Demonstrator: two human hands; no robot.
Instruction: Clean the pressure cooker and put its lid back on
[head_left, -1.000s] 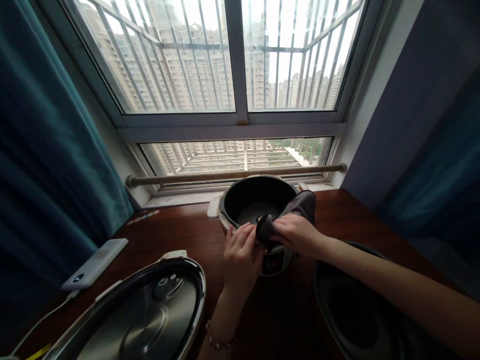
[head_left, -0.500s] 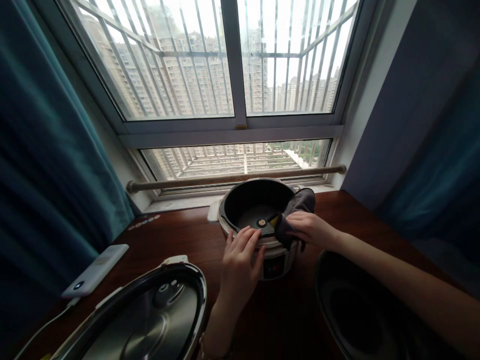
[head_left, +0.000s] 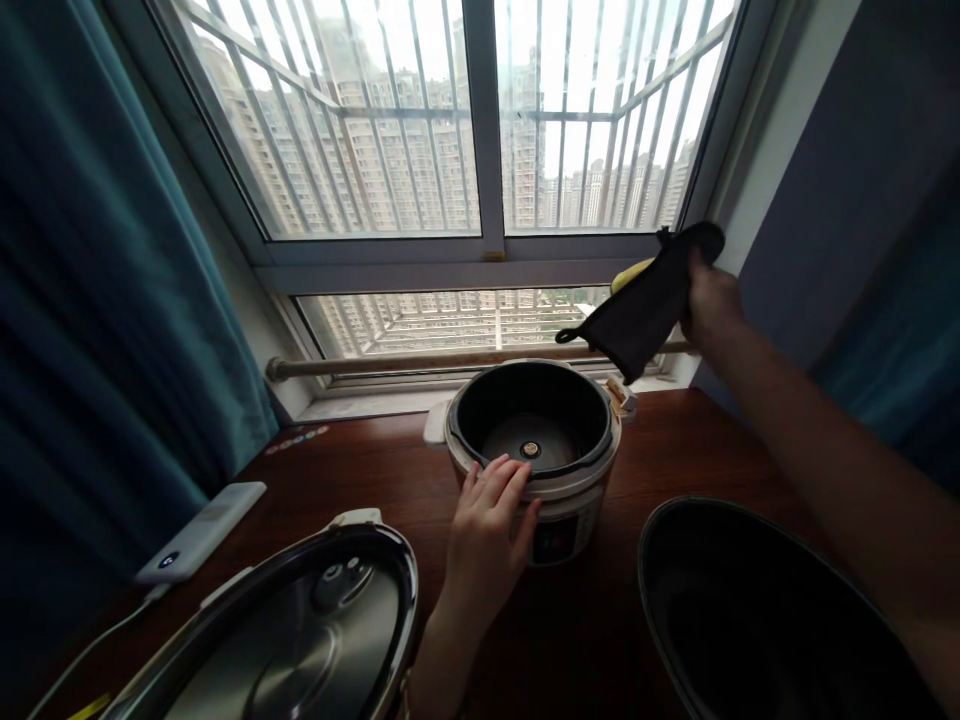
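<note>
An electric pressure cooker (head_left: 570, 515) stands lidless by the window, its dark inside and a small round sensor (head_left: 530, 450) at the bottom showing. My left hand (head_left: 491, 520) grips its front rim, fingers over the edge and thumb against the outer wall. Up in the air, to the right of and above the cooker, my right hand (head_left: 712, 295) is closed on a dark grey cleaning cloth (head_left: 645, 310). The cloth has a hanging loop and a bit of yellow shows behind it. It is apart from the cooker.
A shiny pot lid (head_left: 300, 630) lies inside up at the front left. The black inner pot (head_left: 739, 600) sits front right. On the left, a white power bank (head_left: 202, 535) has a cable attached. A rail (head_left: 390, 364) runs along the window behind the cooker.
My right hand has lifted the cloth out of the cooker, up and to the right. My left hand stays at the front rim. The view has shifted slightly.
</note>
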